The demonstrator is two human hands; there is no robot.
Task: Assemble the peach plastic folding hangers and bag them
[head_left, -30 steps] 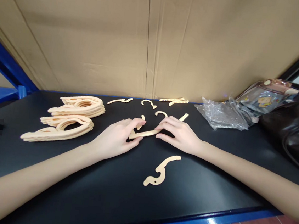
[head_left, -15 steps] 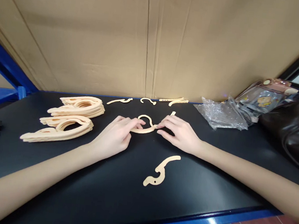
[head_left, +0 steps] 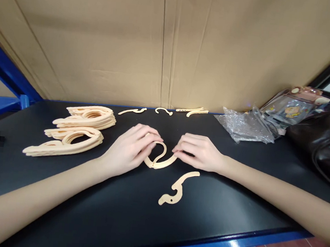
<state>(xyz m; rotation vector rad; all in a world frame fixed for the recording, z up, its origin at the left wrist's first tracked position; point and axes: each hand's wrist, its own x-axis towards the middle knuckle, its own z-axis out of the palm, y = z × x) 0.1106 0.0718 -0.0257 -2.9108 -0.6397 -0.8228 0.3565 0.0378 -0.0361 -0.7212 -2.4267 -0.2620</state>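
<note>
A beige folding clothes hanger (head_left: 165,164) lies between my hands on the black table, its round hook and curved arms in view. My left hand (head_left: 134,146) closes its fingers on the hanger's left side and hook, covering that end. Fingers bent together, my right hand (head_left: 199,152) pinches the tip of the right arm. Nearer to me rests a loose hanger arm (head_left: 178,191) with a small dark hole. Along the back lie another loose arm (head_left: 133,111), a loose hook (head_left: 164,111) and some slim hanger pieces (head_left: 195,111).
Two stacks of folded hangers, a front stack (head_left: 84,146) and a back stack (head_left: 100,123), stand to the left. Crumpled clear plastic bags (head_left: 244,126) and a dark leather bag (head_left: 324,144) occupy the right. Behind the table rises a cardboard wall (head_left: 117,44).
The hanger has turned and come closer to me, its joint now at the near side. My right hand has shifted its grasp to the arm's tip; the loose pieces stay put.
</note>
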